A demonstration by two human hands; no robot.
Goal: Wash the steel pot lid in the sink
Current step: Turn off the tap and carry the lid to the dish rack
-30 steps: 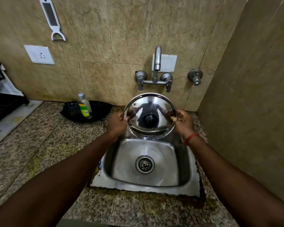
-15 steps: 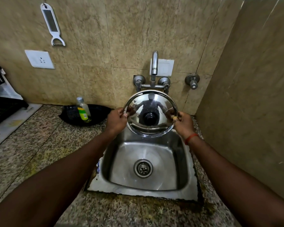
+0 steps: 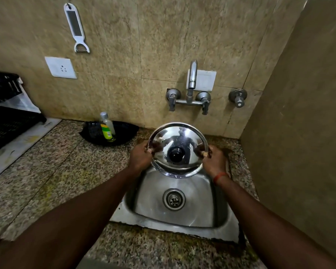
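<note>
The round steel pot lid (image 3: 184,140) with a black knob in its middle is held tilted toward me above the back edge of the steel sink (image 3: 194,216). My left hand (image 3: 139,157) grips its left rim and my right hand (image 3: 214,160) grips its right rim. The wall tap (image 3: 191,80) stands above the lid, with no water running from its spout. The sink basin shows a bare drain and nothing else in it.
A small bottle with a green label (image 3: 107,126) stands in a black dish (image 3: 124,133) on the granite counter left of the sink. A black rack (image 3: 6,105) sits at far left. A white peeler (image 3: 77,29) hangs on the wall. A tiled side wall rises at right.
The view has tilted up, showing more of the wall. The lid has stayed over the sink's back edge in both hands, with the same grip.
</note>
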